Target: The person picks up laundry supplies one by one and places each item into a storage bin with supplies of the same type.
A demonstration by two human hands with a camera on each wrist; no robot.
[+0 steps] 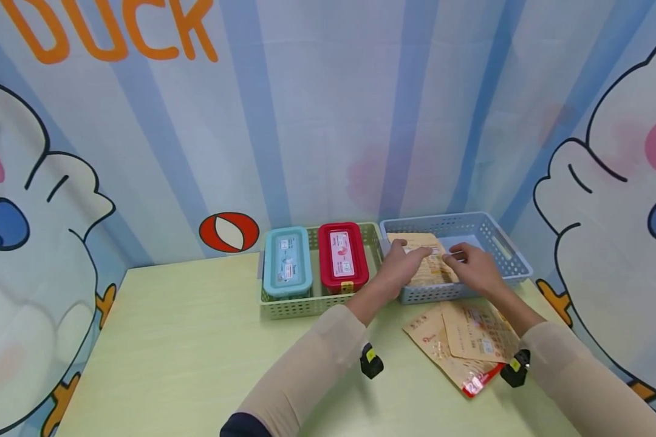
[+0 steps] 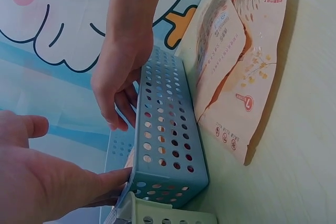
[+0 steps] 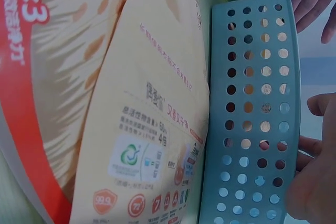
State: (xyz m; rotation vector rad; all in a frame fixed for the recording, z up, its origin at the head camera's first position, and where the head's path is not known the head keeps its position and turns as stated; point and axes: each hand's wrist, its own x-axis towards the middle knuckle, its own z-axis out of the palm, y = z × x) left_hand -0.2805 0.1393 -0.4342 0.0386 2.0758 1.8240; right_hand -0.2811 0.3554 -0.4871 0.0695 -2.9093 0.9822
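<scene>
Standing leftmost: green perforated basket [image 1: 295, 308], teal-lidded box [image 1: 287, 261] and red-lidded box [image 1: 343, 255] inside. Next, left hand [image 1: 400, 266], fingers straight, thumb apart, over the tan printed pouch [image 1: 430, 273] in the left part of the blue perforated basket [image 1: 440, 295]. Right hand [image 1: 475, 268] by the pouch's right edge, fingers loosely bent, thumb apart. Light, even pressure from both sides should keep it flat.

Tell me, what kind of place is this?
Probably a small decorated booth or play-corner set-up, though I can't be sure. You can tell from the striped backdrop with big cartoon characters, the pale table against it, and the blue plastic basket on top.
</scene>
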